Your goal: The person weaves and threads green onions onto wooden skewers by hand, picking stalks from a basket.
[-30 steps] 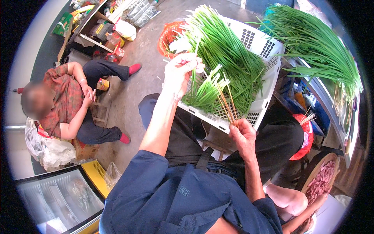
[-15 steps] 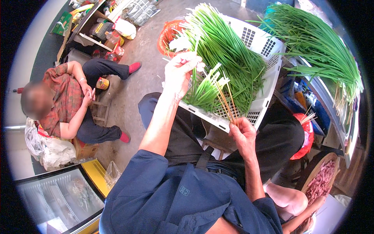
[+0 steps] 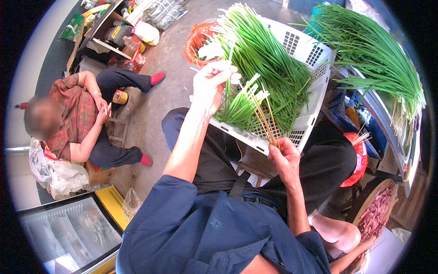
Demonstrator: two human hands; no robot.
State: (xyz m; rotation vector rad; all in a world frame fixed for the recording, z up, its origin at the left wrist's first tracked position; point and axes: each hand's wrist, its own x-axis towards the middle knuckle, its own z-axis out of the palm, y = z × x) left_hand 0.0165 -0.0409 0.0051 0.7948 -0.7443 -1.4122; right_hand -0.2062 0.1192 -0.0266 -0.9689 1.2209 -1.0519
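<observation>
My left hand (image 3: pixel 211 85) is raised over the near edge of a white slotted crate (image 3: pixel 308 119) and pinches the white ends of a small bunch of green chives (image 3: pixel 239 104). My right hand (image 3: pixel 284 155) sits lower, at the crate's near rim, closed on a few thin tan straw strands (image 3: pixel 265 119) that rise up toward the bunch. The crate is heaped with long green chives (image 3: pixel 269 59). It rests on my lap, over dark trousers.
A person in a red plaid shirt (image 3: pixel 68 119) sits on the concrete floor at the left. An orange basket (image 3: pixel 196 41) lies beyond the crate. More chives (image 3: pixel 373 50) pile up at the right. A red bag (image 3: pixel 359 160) and a tray of chopped meat (image 3: pixel 375 215) are lower right.
My left hand has shifted slightly with the bunch. My right hand has stayed at the crate rim with the strands.
</observation>
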